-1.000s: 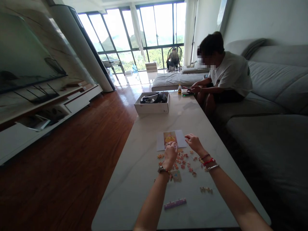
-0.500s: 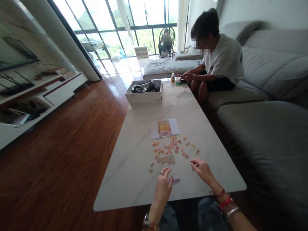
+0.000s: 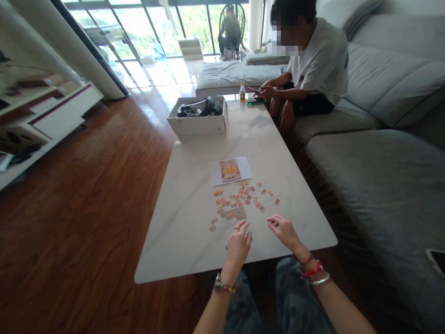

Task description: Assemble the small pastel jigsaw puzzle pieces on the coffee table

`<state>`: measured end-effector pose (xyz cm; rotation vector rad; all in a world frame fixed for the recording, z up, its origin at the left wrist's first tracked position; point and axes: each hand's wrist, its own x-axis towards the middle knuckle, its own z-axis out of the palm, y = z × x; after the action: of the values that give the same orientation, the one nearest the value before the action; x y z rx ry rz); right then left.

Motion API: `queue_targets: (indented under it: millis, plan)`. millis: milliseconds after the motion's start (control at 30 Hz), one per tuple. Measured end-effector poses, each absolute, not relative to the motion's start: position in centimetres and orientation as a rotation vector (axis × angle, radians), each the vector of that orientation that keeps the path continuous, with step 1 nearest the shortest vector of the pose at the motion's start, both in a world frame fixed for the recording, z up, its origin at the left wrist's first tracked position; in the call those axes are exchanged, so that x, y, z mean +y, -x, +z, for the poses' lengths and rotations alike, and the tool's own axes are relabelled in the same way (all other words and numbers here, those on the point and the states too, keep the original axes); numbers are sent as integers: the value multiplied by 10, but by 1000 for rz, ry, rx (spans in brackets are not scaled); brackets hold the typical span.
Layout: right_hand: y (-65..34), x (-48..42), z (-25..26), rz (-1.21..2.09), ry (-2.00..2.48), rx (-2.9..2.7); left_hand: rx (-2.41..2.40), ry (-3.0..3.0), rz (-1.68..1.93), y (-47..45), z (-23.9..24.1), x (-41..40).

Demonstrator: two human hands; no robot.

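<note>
My left hand hovers over the near part of the table with its fingers curved and apart, just in front of a joined strip of jigsaw puzzle. To the right, my right hand has thumb and fingertips drawn together; whatever may be between them is too small to make out. Loose jigsaw pieces, mostly pink and orange, lie scattered beyond both hands. A few more pieces sit left of the joined strip. Behind them lies a printed sheet with a picture of a yellow figure.
A white box holding a dark object stands on the far left of the marble-look table. A small bottle and a phone are at the far end. Another person sits on the grey sofa.
The view has tilted downward. My left hand has shifted right and closer to the joined strip, and the purple piece seen beside it is now out of sight. My right hand has moved little.
</note>
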<state>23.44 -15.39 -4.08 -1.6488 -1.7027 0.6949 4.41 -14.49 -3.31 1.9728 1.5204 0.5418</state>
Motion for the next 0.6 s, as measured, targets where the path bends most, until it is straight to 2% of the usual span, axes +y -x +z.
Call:
queue_targets:
  millis: [400, 600]
  plan:
    - [-237, -142, -42, 725, 1648, -1725, 1560, -1945, 526, -42, -34, -138]
    - [-201, -90, -42, 597, 1711, -1877, 1571, -1908, 543, -41, -35, -142]
